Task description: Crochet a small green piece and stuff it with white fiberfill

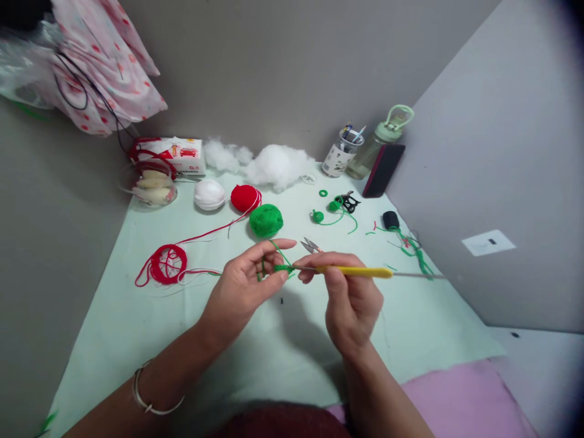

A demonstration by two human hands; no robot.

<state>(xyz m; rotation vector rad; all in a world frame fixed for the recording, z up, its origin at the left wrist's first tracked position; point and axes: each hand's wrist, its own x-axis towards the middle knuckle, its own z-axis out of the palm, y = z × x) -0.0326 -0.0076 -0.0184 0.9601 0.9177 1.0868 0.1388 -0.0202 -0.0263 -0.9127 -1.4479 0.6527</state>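
From where I stand, I see two hands busy over the desk. The left hand pinches a little green yarn piece with its thumb and fingers, and a green string goes up over its pointing finger. The right hand holds a hook by its yellow handle. The hook's thin metal end points left and meets the green piece, which is up in the air between the two hands.

Just behind the hands sits a green ball of yarn. A red ball and a white ball are next to it, off to the left. Small scissors lie with their blades apart near the right hand. Fluffy white stuffing is piled by the wall.
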